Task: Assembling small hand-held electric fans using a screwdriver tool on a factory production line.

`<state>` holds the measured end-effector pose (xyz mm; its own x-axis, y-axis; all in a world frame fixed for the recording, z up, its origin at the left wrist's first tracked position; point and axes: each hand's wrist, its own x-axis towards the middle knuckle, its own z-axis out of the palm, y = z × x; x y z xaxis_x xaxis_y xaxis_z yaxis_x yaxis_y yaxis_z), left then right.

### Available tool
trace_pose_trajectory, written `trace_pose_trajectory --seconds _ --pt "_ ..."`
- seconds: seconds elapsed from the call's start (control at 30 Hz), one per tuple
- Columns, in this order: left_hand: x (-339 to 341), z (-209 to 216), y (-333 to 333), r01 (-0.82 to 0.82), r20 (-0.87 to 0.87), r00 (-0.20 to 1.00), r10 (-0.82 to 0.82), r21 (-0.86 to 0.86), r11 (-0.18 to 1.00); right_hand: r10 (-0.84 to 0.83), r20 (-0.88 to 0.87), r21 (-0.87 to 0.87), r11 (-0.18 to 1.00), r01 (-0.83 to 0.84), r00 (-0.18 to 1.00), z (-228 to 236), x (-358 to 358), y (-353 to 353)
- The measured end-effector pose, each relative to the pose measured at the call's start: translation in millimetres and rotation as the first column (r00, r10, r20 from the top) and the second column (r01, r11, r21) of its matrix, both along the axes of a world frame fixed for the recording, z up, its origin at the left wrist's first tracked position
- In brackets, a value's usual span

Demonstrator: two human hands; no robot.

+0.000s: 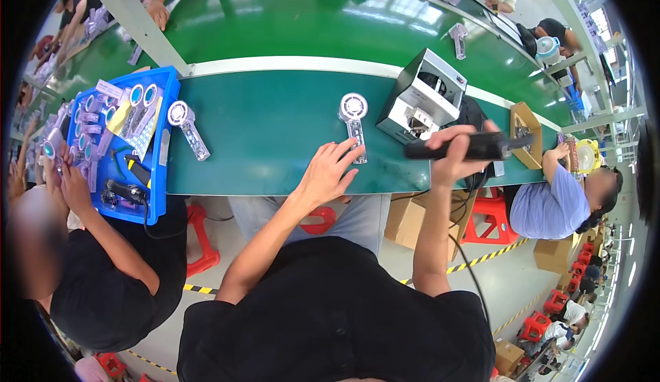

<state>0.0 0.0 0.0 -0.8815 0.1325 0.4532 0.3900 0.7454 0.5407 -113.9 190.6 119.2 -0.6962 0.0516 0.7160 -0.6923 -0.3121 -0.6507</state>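
On the green bench in front of me lies a handheld fan (pixel 353 109), its round head away from me and its clear handle pointing toward me. My left hand (pixel 326 174) has its fingers spread, with the fingertips at the handle. In my right hand (pixel 449 165) is a black corded electric screwdriver (pixel 474 147), raised above the bench with its tip pointing right. A second handheld fan (pixel 187 129) lies farther left, beside a blue tray (pixel 163 149).
The tray holds several fan parts, cutters and a second black tool. A grey box-shaped machine (pixel 427 83) stands behind my right hand, with a cardboard box (pixel 526 134) farther right. Co-workers sit on both sides. A green conveyor (pixel 289 21) runs beyond the bench.
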Motion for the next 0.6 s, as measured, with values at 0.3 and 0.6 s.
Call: trace_pose_trajectory --seconds 0.3,0.6 --pt "0 10 -2 -0.028 0.050 0.998 0.024 0.067 0.997 -0.084 0.049 0.069 0.994 0.080 0.995 28 -51 -12" --pt "0 8 1 -0.020 0.032 0.999 0.017 0.073 0.997 -0.048 0.092 0.176 0.984 0.031 0.995 24 -66 -11"
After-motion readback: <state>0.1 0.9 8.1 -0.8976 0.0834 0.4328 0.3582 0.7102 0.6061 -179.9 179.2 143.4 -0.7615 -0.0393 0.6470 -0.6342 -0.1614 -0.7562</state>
